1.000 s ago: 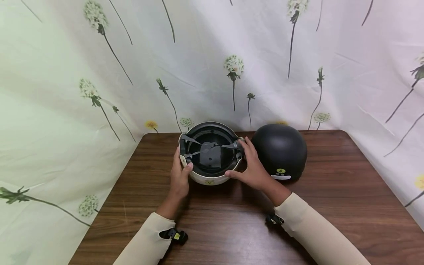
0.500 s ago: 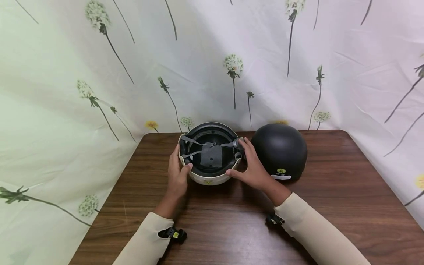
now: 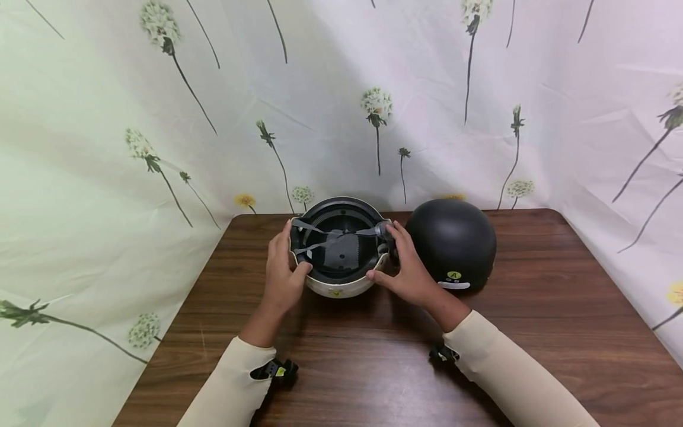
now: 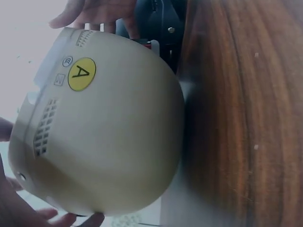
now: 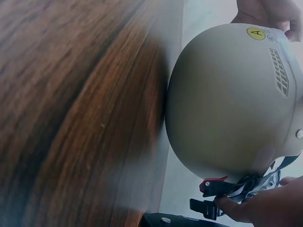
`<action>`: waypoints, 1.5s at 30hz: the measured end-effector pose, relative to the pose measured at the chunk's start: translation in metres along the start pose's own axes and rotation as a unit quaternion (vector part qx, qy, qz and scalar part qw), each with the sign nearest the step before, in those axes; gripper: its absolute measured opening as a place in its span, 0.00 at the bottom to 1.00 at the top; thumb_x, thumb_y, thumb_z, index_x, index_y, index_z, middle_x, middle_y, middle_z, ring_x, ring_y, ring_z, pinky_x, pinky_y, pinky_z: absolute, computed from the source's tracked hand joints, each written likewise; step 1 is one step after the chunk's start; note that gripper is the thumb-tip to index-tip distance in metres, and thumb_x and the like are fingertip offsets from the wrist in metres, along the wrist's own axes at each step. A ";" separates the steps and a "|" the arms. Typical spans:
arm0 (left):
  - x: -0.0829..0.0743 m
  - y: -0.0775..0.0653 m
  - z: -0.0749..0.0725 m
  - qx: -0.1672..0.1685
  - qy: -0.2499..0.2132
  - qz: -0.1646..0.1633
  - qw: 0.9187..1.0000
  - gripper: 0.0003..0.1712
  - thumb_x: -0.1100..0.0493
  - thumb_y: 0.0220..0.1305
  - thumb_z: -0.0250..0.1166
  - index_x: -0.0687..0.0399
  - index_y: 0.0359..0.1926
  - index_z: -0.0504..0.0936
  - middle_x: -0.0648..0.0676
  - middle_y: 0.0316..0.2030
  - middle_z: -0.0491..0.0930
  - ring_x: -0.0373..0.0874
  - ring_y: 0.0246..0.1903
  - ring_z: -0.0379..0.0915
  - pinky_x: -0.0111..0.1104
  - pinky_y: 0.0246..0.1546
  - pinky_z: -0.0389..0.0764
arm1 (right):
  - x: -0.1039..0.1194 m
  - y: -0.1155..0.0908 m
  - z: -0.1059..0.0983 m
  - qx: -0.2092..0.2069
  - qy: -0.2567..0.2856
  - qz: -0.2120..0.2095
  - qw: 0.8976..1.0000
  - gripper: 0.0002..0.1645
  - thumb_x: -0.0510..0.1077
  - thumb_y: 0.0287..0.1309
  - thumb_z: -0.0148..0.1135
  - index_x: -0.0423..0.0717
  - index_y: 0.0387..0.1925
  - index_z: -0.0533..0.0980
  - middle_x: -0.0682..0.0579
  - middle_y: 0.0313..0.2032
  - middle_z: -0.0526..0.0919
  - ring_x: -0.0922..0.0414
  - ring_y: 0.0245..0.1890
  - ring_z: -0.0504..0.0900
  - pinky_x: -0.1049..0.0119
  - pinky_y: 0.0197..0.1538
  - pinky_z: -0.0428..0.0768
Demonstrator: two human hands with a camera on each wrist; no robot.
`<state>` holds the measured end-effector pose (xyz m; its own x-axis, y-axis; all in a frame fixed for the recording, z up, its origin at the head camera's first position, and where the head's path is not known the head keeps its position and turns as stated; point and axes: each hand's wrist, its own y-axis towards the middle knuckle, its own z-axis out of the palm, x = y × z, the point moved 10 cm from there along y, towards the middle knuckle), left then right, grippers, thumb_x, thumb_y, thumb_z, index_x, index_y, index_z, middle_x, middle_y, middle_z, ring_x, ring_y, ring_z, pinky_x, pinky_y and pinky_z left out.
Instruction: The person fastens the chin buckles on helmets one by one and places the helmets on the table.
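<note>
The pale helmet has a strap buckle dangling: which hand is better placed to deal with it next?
Probably the right hand: in the right wrist view it is right at the buckle. The left hand grips the opposite side of the pale helmet.

On the right, the way past the upturned pale helmet (image 3: 341, 261) is blocked by the right hand (image 3: 409, 276) and, close beside it, the black helmet (image 3: 450, 240); on the far side, reach is limited by the patterned cloth (image 3: 331, 160). Entry from above is partly barred by grey straps (image 3: 367, 232). Passing room is left on the near tabletop (image 3: 352, 362) between the sleeves (image 3: 229, 385) and leftward of the left hand (image 3: 283, 273).
</note>
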<state>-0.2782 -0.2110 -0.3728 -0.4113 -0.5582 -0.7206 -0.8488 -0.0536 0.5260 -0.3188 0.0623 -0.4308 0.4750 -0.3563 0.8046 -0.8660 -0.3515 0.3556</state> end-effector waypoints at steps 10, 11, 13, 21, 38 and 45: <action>0.008 0.002 0.007 0.029 0.056 -0.058 0.996 0.53 0.60 0.66 0.67 0.48 0.88 0.54 0.71 0.77 0.61 0.67 0.75 0.64 0.64 0.74 0.68 | 0.004 0.000 -0.004 -0.016 0.008 -0.008 1.000 0.67 0.69 0.65 0.74 0.54 0.89 0.47 0.44 0.89 0.42 0.38 0.88 0.49 0.29 0.79 0.64; 0.008 0.001 0.007 0.030 0.057 -0.059 0.996 0.54 0.60 0.65 0.66 0.48 0.89 0.54 0.71 0.77 0.61 0.67 0.74 0.64 0.64 0.73 0.69 | 0.005 -0.001 -0.004 -0.017 0.009 -0.007 1.000 0.67 0.69 0.65 0.74 0.54 0.89 0.47 0.43 0.89 0.42 0.38 0.88 0.48 0.29 0.79 0.63; 0.008 0.001 0.007 0.031 0.057 -0.060 0.996 0.54 0.61 0.63 0.65 0.48 0.89 0.54 0.71 0.77 0.61 0.68 0.73 0.65 0.64 0.72 0.69 | 0.008 -0.002 -0.005 -0.014 0.012 0.002 1.000 0.68 0.70 0.64 0.74 0.53 0.89 0.47 0.43 0.89 0.42 0.38 0.88 0.47 0.29 0.80 0.62; 0.011 -0.001 0.012 0.053 0.064 -0.081 0.993 0.56 0.59 0.63 0.65 0.50 0.89 0.51 0.71 0.76 0.59 0.67 0.71 0.66 0.62 0.71 0.70 | 0.022 -0.006 -0.011 0.000 0.040 0.039 0.998 0.73 0.73 0.60 0.75 0.53 0.90 0.43 0.45 0.89 0.39 0.41 0.89 0.42 0.28 0.83 0.52; -0.013 0.009 0.016 0.065 0.077 -0.045 0.994 0.51 0.52 0.64 0.70 0.48 0.86 0.61 0.68 0.83 0.52 0.70 0.82 0.50 0.71 0.74 0.63 | 0.017 -0.005 -0.018 -0.005 0.028 0.048 0.998 0.71 0.71 0.63 0.75 0.55 0.90 0.43 0.44 0.89 0.37 0.39 0.89 0.47 0.30 0.83 0.56; -0.028 0.012 0.012 0.031 0.105 -0.007 0.994 0.47 0.44 0.65 0.69 0.50 0.83 0.67 0.68 0.83 0.53 0.70 0.83 0.45 0.78 0.72 0.54 | 0.015 -0.005 -0.019 -0.006 0.016 0.049 0.999 0.72 0.73 0.62 0.74 0.52 0.89 0.43 0.44 0.89 0.39 0.39 0.89 0.48 0.30 0.83 0.57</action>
<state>-0.2809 -0.1860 -0.3511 -0.3269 -0.7185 -0.6139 -0.8749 -0.0155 0.4840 -0.3103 0.0747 -0.4114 0.3836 -0.3596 0.8506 -0.9096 -0.3065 0.2806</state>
